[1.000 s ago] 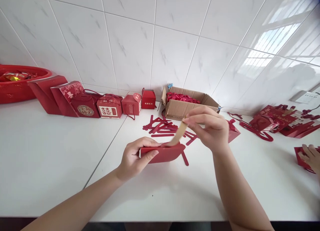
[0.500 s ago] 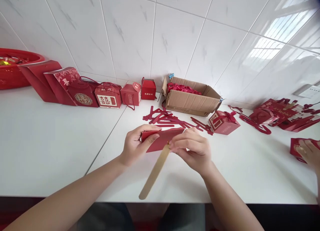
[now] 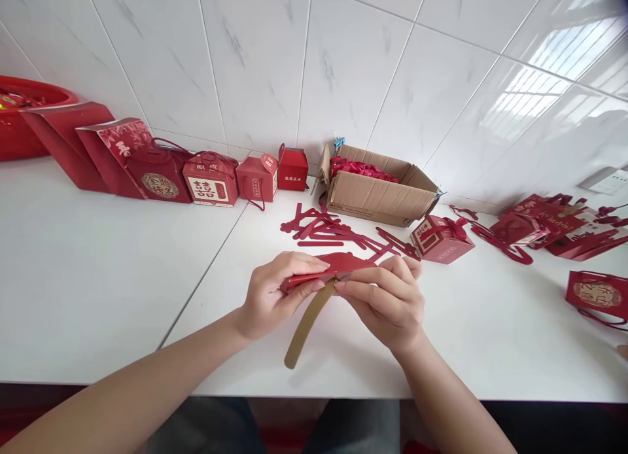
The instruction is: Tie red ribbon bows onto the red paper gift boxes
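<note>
Both my hands hold one flat red folded box (image 3: 343, 263) above the table's middle. My left hand (image 3: 275, 290) pinches its left end between thumb and fingers. On the right end lies my right hand (image 3: 387, 297), its thumb and forefinger closed at the end of a gold strip (image 3: 307, 330). The strip curves down to the left from the box's lower side. My right fingertips partly hide where strip and box meet. Just beyond the box, loose dark red strips (image 3: 333, 230) lie in a pile.
Behind the strips stands a cardboard box (image 3: 375, 195) of red pieces. Finished red boxes (image 3: 210, 181) line the wall at left, beside a red basin (image 3: 14, 137). A bowed red box (image 3: 444, 241) stands right of centre; another red box (image 3: 596, 292) sits far right.
The red folded box has tilted flatter in my hands, and the gold strip now bends and hangs closer beneath it. At far right, another person's hand has moved off the red box.
</note>
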Motion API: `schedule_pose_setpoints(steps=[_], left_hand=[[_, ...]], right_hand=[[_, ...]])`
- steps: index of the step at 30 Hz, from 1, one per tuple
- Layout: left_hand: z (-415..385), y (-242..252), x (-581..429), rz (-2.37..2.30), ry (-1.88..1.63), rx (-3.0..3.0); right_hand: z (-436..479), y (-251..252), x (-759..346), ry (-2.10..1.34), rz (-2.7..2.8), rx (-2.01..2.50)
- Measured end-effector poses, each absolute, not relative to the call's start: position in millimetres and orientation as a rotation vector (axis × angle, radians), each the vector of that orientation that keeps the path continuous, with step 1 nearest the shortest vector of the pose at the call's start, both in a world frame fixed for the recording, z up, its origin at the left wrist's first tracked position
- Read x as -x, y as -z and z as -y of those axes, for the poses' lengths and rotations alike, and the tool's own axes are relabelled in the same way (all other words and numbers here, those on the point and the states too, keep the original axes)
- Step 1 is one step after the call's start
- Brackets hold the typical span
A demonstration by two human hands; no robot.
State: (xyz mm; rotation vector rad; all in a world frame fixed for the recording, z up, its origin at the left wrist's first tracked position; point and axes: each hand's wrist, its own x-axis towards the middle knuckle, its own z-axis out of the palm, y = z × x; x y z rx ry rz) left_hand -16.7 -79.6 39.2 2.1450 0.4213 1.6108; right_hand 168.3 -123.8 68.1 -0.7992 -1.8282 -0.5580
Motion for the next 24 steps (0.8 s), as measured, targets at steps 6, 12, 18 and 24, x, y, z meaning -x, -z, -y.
schedule_pose_setpoints(steps=[6,12,18,24], left_hand=[[80.2,-40.5,18.6,-0.386,-1.559,-2.17],[80.5,-40.6,18.6,-0.389,-1.551,-2.172],[80.0,-39.6,18.4,-0.372,-1.558,-2.171],[79.3,-39.5,18.5,-0.339,-1.543,-2.188]], right_hand=[[128.5,-68.6,-169.1,0.558,1.854,0.809],[131.1,-65.9,-166.5,0.539,1.837,0.825],[131.4,-65.3,-165.3,0.606,1.798,0.843],[132.4,-66.2,-165.7,0.621,1.815,0.836]])
